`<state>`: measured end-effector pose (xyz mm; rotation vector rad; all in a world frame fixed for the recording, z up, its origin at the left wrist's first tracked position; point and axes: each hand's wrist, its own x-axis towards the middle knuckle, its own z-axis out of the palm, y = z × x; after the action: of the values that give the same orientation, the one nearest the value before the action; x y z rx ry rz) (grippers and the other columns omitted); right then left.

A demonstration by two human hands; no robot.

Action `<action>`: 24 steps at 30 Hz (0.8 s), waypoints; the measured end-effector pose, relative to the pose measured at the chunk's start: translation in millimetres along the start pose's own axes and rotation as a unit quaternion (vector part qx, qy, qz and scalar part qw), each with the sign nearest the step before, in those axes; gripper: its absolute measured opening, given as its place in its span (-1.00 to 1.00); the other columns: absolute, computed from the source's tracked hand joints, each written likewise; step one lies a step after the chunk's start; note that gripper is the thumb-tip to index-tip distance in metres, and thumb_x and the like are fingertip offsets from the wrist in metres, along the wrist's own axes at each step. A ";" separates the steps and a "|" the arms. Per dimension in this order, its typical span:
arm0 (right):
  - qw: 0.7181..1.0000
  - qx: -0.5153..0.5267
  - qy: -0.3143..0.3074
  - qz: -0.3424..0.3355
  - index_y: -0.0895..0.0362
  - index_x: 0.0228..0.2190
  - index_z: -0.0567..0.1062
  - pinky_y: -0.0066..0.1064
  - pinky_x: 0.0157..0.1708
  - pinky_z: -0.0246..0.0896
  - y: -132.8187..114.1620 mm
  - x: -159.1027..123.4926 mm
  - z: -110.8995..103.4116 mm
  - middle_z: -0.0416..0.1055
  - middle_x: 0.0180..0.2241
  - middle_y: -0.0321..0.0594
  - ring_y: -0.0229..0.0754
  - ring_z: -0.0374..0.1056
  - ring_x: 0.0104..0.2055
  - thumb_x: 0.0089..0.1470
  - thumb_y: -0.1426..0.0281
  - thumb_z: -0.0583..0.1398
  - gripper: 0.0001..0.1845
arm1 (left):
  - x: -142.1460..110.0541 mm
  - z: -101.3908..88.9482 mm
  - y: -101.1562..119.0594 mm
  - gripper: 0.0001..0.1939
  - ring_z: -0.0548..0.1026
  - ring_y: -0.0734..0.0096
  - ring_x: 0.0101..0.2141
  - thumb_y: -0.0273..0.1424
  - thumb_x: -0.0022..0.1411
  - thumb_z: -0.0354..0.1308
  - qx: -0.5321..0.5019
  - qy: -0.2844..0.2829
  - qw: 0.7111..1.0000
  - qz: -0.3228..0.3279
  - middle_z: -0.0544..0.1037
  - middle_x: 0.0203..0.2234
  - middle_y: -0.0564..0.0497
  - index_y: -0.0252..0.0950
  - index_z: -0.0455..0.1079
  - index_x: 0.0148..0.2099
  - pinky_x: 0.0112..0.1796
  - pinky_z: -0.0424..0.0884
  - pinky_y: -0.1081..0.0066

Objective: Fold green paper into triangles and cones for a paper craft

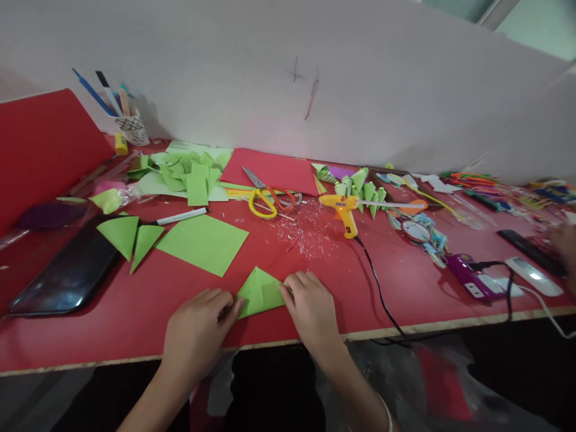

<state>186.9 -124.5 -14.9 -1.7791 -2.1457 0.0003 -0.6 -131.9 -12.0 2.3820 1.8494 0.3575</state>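
Observation:
A folded piece of green paper (260, 291) lies near the front edge of the red table, between my two hands. My left hand (200, 321) pinches its left corner with thumb and fingers. At the right corner, my right hand (311, 306) grips the paper, fingers curled. Just beyond it is a flat green sheet (204, 243). Two small green folded pieces (120, 235) rest on a black phone (67, 273) at the left, beside a white marker (182, 216).
Scissors (261, 201) and a yellow glue gun (344, 213) lie behind, its black cord trailing over the front edge. Green scraps (184, 171) are heaped left of a red sheet (270, 168). A purple power adapter (472, 279) sits right, near another person's hand (564, 249).

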 end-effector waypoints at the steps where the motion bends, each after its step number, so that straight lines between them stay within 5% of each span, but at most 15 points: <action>1: 1.000 0.000 0.005 0.001 0.08 -0.59 0.31 -0.37 -0.51 0.02 0.2 0.0 0.4 0.35 -0.54 -0.20 -0.17 0.23 -0.45 0.10 0.33 0.06 -0.75 | 0.3 -0.1 0.4 -0.60 0.31 0.46 -0.58 -0.17 0.22 -0.14 0.004 -0.003 1.000 -0.006 0.32 -0.66 0.08 -0.27 0.16 -0.58 -0.57 0.03 0.50; 24: 0.998 -0.022 -0.008 0.056 0.13 -0.57 0.33 -0.41 -0.45 -0.04 -2.5 5.4 5.8 0.33 -0.53 -0.27 -0.20 0.22 -0.42 0.04 0.30 0.13 -0.78 | 5.5 -12.3 6.8 -0.63 0.38 0.41 -0.55 -0.21 0.25 -0.19 0.066 -0.082 0.994 -0.020 0.40 -0.60 0.05 -0.28 0.24 -0.49 -0.60 -0.01 0.50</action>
<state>182.2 -118.6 -18.4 -1.9280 -2.0698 -0.0034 4.0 -129.1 2.1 2.3702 1.8973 0.0353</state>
